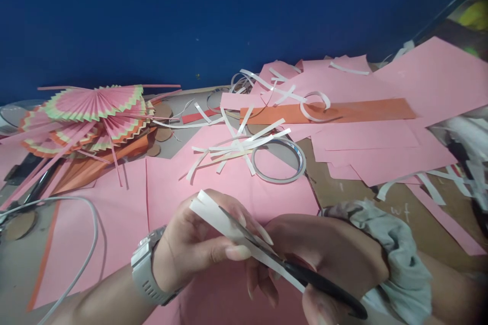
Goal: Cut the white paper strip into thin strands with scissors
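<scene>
My left hand (213, 233), with a pale watch on its wrist, pinches a white paper strip (217, 216) between thumb and fingers. Black-handled scissors (316, 279) are in my right hand (320, 299), their blades lying along the strip. The strip is slit lengthwise at its far end, so two narrow tails stand apart. Part of my right fingers is hidden behind the handles and the strip. Beneath both hands lies pink paper (229, 294). Just beyond them rests a roll of double-sided tape (280, 179), beside a loose pile of thin white strips (236, 147).
Folded pink, green and orange paper fans (95, 106) sit at the left, near a white cable (93, 228). Pink sheets (381, 152) and an orange strip (366, 110) cover the right side. A blue panel (229, 15) stands behind.
</scene>
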{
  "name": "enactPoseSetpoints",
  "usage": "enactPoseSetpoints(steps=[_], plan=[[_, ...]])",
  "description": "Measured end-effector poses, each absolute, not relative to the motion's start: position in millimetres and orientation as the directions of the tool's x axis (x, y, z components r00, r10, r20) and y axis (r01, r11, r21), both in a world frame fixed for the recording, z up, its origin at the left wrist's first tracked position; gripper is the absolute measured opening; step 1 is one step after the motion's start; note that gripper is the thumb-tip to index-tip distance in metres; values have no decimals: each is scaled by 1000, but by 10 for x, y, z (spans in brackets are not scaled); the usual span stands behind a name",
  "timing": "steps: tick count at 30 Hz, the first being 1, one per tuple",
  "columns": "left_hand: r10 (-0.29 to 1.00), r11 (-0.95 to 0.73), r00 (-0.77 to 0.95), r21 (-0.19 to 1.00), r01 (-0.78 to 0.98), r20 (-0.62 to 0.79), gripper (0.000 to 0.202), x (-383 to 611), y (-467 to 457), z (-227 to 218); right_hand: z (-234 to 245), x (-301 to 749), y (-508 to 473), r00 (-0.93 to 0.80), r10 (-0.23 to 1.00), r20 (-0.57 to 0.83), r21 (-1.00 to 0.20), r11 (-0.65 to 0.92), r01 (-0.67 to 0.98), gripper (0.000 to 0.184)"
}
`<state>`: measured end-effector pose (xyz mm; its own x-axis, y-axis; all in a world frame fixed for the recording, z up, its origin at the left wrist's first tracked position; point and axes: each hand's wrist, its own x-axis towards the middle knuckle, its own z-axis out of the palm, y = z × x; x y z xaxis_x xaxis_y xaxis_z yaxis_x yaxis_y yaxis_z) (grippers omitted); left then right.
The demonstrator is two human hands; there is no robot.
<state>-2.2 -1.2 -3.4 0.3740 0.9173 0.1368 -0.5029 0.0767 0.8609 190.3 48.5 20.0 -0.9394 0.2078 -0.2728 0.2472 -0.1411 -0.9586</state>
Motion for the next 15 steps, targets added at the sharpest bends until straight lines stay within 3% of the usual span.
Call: enactPoseSetpoints(steps=[3, 9, 15], plan=[[920, 87, 371, 855, -511, 128, 22, -6, -3, -19, 152, 1907, 469, -946, 193, -260, -960, -158, 231, 40], [925, 61, 353, 866, -496, 138, 22, 15, 14, -18, 119, 1933, 494, -959, 153, -240, -963, -166, 214, 23], [937, 20, 323, 899, -438, 136, 20, -5, -7, -10, 92, 1956, 504, -979, 123, -163, -983, -101, 151, 31]])
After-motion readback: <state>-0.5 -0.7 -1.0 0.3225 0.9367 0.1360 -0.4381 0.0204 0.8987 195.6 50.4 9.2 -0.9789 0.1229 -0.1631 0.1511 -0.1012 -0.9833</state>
